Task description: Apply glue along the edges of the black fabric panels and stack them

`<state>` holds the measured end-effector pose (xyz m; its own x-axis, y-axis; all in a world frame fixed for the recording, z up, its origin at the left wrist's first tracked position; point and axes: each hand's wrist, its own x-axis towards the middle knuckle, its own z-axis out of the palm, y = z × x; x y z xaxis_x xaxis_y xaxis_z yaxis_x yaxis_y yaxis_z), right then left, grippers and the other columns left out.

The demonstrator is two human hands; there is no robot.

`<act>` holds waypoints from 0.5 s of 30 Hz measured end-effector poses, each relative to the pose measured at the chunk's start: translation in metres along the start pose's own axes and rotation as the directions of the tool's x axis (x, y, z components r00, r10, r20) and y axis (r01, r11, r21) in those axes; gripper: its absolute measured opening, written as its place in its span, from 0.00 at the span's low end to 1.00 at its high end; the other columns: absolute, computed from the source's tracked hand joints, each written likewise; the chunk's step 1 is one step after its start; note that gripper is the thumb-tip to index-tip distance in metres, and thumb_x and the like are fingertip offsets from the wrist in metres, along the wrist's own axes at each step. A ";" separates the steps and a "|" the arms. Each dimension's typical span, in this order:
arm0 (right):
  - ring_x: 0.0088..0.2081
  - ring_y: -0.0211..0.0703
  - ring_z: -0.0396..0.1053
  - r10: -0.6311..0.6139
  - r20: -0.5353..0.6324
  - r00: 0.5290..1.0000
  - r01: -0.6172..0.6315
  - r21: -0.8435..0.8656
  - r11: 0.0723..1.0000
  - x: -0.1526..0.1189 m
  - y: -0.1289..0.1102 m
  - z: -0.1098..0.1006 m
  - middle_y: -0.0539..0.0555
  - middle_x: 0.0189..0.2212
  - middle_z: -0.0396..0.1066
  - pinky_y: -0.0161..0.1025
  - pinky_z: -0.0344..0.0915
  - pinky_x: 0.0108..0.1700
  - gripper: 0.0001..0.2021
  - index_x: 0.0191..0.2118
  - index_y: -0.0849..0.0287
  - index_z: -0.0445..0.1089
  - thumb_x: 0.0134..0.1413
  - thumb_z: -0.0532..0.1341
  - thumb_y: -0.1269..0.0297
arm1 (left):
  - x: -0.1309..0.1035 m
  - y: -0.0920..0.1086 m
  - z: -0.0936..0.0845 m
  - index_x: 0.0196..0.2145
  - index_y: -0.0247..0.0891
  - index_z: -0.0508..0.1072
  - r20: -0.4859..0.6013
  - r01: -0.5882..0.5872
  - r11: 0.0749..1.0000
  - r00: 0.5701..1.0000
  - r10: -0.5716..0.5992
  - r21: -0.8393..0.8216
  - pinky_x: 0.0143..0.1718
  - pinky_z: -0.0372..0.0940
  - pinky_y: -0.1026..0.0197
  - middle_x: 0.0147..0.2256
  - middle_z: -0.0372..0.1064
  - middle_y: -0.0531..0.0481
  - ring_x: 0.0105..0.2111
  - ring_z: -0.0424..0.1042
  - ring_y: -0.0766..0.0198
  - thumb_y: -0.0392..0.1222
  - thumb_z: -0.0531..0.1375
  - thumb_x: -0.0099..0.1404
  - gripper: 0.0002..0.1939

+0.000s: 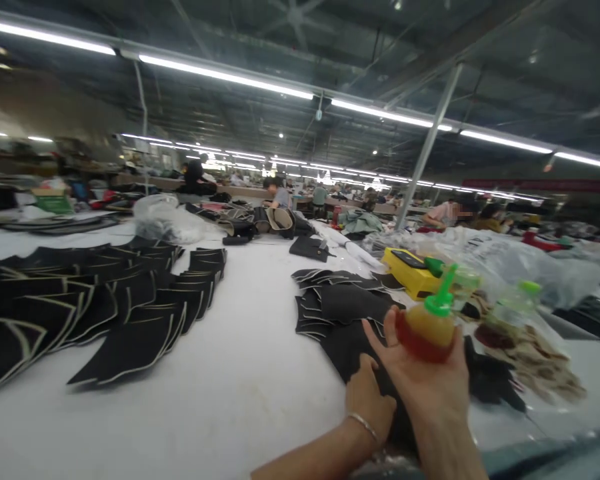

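A squeeze bottle (pixel 427 331) with a green nozzle cap and amber-red liquid sits in my right hand (pixel 430 380), tilted slightly, with the palm behind it. My left hand (pixel 370 400), with a bracelet at the wrist, is just left of it, over black pieces (pixel 340 343); its fingers are bent and their tips are partly hidden, so what it holds cannot be made out. More black pieces with pale edges (pixel 355 303) lie beyond both hands.
Rows of black pieces (pixel 135 333) cover the left of the white table (pixel 250 373). At right are a yellow box (pixel 413 273), a green-capped jar (pixel 510 317), a stained cloth (pixel 545 367) and plastic sheeting (pixel 520 260). People work in the background.
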<state>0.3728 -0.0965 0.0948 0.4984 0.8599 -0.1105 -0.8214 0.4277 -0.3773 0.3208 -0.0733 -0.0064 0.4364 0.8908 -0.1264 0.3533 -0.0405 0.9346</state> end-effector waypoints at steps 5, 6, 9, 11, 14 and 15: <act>0.37 0.51 0.74 -0.081 -0.073 0.994 0.076 -0.065 0.995 0.000 -0.006 0.008 0.52 0.36 0.75 0.76 0.56 0.54 0.16 0.40 0.50 0.74 0.54 0.59 0.47 | -0.019 0.011 -0.081 0.42 0.39 0.65 -0.237 -0.113 0.994 0.965 0.113 0.012 0.28 0.58 0.65 0.25 0.62 0.58 0.27 0.64 0.66 0.27 0.57 0.50 0.21; 0.38 0.52 0.75 -0.085 -0.071 0.994 0.080 -0.073 0.994 0.000 -0.006 0.007 0.52 0.36 0.76 0.76 0.58 0.53 0.15 0.40 0.50 0.74 0.53 0.60 0.47 | -0.033 0.013 -0.104 0.39 0.40 0.68 -0.262 -0.176 0.969 0.940 0.218 0.175 0.30 0.59 0.65 0.26 0.64 0.56 0.27 0.64 0.66 0.27 0.55 0.53 0.16; 0.40 0.54 0.75 -0.036 -0.066 0.997 0.031 -0.084 0.996 0.000 0.004 -0.002 0.52 0.38 0.76 0.71 0.67 0.48 0.13 0.40 0.51 0.75 0.52 0.63 0.51 | -0.077 0.004 -0.160 0.38 0.38 0.71 -0.226 -0.188 0.690 0.857 0.463 0.699 0.39 0.62 0.59 0.36 0.68 0.48 0.36 0.66 0.61 0.25 0.49 0.60 0.16; 0.40 0.56 0.75 0.043 -0.072 0.996 -0.050 -0.104 0.993 0.000 0.017 -0.012 0.54 0.39 0.77 0.62 0.73 0.43 0.13 0.39 0.54 0.75 0.48 0.66 0.55 | -0.098 -0.019 -0.181 0.42 0.37 0.72 -0.117 -0.105 0.488 0.908 0.403 0.867 0.42 0.64 0.54 0.38 0.68 0.44 0.39 0.66 0.57 0.24 0.45 0.62 0.20; 0.39 0.53 0.76 0.112 -0.067 0.991 -0.122 -0.160 0.980 -0.001 0.042 -0.029 0.53 0.38 0.77 0.50 0.77 0.37 0.14 0.36 0.56 0.75 0.38 0.72 0.63 | -0.114 -0.066 -0.191 0.48 0.35 0.72 -0.026 -0.046 0.403 0.985 0.171 0.914 0.48 0.64 0.50 0.44 0.68 0.41 0.44 0.67 0.53 0.25 0.48 0.62 0.21; 0.38 0.52 0.76 0.119 -0.061 0.991 -0.128 -0.187 0.974 -0.002 0.050 -0.035 0.52 0.37 0.78 0.48 0.77 0.37 0.15 0.34 0.55 0.75 0.35 0.74 0.65 | -0.117 -0.079 -0.190 0.51 0.35 0.71 -0.029 -0.022 0.419 0.993 0.114 0.908 0.50 0.64 0.50 0.47 0.67 0.39 0.47 0.66 0.53 0.28 0.50 0.64 0.21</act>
<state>0.3408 -0.0863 0.0443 0.4135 0.8858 -0.2108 -0.8120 0.2540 -0.5254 0.0843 -0.0879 -0.0023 0.4501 0.8930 -0.0091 0.8895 -0.4474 0.0930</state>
